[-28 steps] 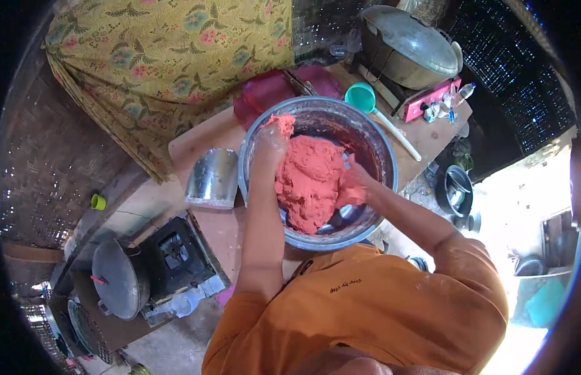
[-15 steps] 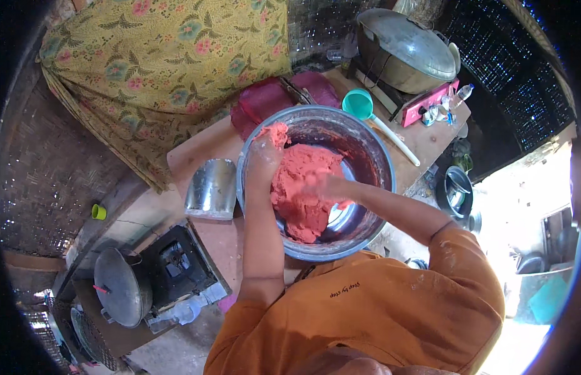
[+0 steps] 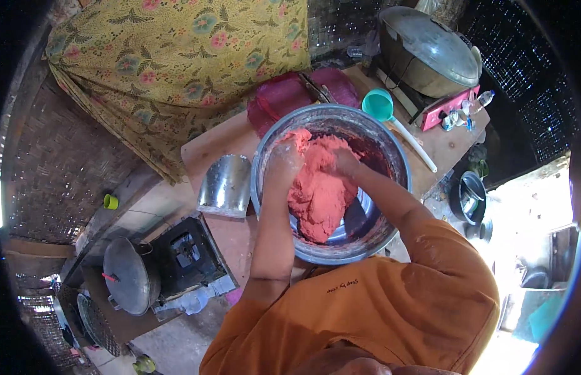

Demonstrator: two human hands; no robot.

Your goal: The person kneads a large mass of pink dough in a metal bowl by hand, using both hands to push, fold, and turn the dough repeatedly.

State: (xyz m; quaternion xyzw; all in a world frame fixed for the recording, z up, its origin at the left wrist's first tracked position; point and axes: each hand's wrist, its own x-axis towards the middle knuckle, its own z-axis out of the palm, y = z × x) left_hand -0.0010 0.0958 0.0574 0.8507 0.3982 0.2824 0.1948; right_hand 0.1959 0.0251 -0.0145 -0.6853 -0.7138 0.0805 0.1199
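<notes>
A large mass of soft pinkish-red dough (image 3: pixel 322 194) lies in a wide metal basin (image 3: pixel 397 228), heaped toward its left and middle. My left hand (image 3: pixel 287 160), dusted pale with flour or dough, grips the upper left part of the dough at the basin's inner left side. From the right, my right hand (image 3: pixel 342 162) is dug into the top of the mass, its fingers partly buried and closed on it. Smears of dough coat the basin's inner wall, and bare shiny metal shows at the lower right of its bottom.
Left of the basin stands a metal scoop-like sheet (image 3: pixel 224 187). A green dipper (image 3: pixel 378 105) with a white handle lies to the right, near a big lidded pot (image 3: pixel 428 53) on a pink-fronted stove. Magenta bags (image 3: pixel 278 103) sit behind. A lidded pan (image 3: pixel 129 278) rests at lower left.
My right hand, blurred above the dough before, is now pushed into its upper part. The dough has been drawn up toward both hands. My view has shifted slightly left.
</notes>
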